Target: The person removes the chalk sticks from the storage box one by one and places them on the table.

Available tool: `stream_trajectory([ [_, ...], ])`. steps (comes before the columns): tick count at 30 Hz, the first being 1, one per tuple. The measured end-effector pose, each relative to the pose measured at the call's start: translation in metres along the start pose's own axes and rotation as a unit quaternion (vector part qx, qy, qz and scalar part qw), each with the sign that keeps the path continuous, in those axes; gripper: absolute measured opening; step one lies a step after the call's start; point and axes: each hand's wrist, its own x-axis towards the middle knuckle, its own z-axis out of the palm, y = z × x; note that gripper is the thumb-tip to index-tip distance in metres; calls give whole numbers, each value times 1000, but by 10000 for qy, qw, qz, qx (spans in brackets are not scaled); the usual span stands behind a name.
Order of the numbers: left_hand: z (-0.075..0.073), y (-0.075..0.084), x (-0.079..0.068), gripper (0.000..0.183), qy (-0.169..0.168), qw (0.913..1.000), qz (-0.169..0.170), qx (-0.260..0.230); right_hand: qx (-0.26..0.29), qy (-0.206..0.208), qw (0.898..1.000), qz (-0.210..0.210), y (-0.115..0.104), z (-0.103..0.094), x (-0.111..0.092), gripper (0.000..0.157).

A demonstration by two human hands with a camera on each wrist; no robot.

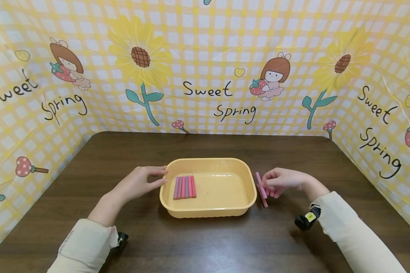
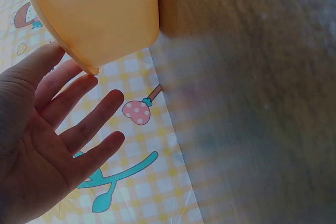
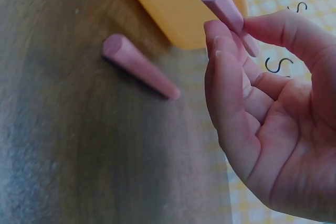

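Observation:
A yellow tray (image 1: 207, 213) stands on the table, with a row of several pink and purple sticks (image 1: 184, 187) lying side by side at its left end. My left hand (image 1: 140, 182) touches the tray's left rim with its fingertips, the ring and little fingers stretched out free in the left wrist view. Just off the tray's right side, my right hand (image 1: 284, 182) pinches a light pink stick (image 3: 224, 8) with a many-sided end between thumb and fingers. Below it a second pink stick (image 3: 139, 66) lies on the table beside the tray.
The dark wooden table (image 1: 212, 242) reaches back to a yellow checked cloth (image 1: 205, 49) with printed flowers and lettering, which rises on the back and both sides. A black wrist camera (image 1: 307, 218) sits below the right sleeve.

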Motion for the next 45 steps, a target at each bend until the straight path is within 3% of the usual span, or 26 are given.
stream_trajectory([
  [20,-1,2,-1,38,1,10000,9,-27,19,176,9989,423,28,1,2,19],
  [45,0,2,-2,37,60,10000,40,-66,-227,311,9962,782,26,7,5,15],
])
